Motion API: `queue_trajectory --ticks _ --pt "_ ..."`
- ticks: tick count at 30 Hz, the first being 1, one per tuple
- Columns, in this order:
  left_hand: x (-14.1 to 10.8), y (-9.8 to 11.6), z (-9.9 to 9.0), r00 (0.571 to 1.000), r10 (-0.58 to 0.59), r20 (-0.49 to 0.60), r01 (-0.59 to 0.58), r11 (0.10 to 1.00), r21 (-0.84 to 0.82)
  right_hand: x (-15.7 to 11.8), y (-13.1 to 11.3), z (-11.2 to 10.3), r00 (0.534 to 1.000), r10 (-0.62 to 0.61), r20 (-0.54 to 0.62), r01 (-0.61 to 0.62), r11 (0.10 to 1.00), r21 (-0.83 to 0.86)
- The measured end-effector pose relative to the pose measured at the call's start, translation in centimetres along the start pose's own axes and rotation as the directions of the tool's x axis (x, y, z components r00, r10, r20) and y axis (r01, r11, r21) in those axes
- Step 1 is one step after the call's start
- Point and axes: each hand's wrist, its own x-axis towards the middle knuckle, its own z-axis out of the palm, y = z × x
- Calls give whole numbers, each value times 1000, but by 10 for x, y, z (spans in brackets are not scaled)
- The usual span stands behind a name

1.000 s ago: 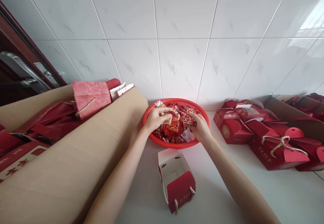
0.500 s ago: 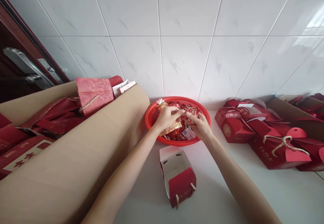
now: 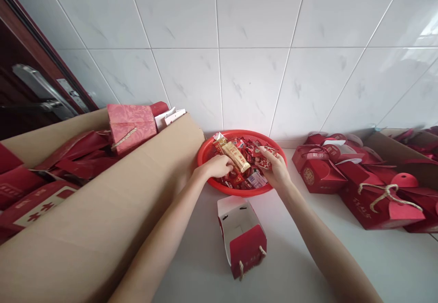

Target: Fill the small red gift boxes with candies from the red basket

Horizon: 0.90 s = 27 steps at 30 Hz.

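Note:
A red plastic basket (image 3: 202, 153) holds wrapped sweets, among them a long gold packet (image 3: 237, 156) near its middle. My left hand (image 3: 219, 166) reaches into the basket's left side, its fingers bent down among the packets; what they grip, if anything, is hidden. At the right side of the basket my right hand (image 3: 273, 164) is closed on red patterned packets (image 3: 265, 161). Just in front of the basket stands an open red gift box (image 3: 248, 250) with rope handles and a white inside that shows no contents.
On the left, a large cardboard box (image 3: 137, 193) is filled with folded red boxes and bags. Closed red gift boxes (image 3: 372, 198) with rope ties stand at the right, beside another cardboard box (image 3: 393, 150). A tiled wall rises behind.
My hands were together over the basket and have moved apart. The left hand has gone down and left into the sweets, uncovering the gold packet; the right keeps hold of packets.

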Motion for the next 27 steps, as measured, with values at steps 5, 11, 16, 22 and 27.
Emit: queue_trajectory --ticks 5,11,16,22,27 --pt "4 -9 -5 998 -58 23 53 984 171 0 1 1 1000 20 12 -20 1000 15" --pt "3 -3 3 990 -105 91 78 962 263 -2 0 2 999 20 43 -19 1000 -4" --pt "5 6 9 980 -165 107 120 932 342 -4 -1 3 997 9 75 -10 1000 18" --pt "7 -7 8 985 -166 51 150 962 229 -5 -3 5 996 40 79 -42 999 29" --pt "10 -22 -10 996 -36 -83 21 985 -172 -4 -3 5 997 48 64 -50 998 25"
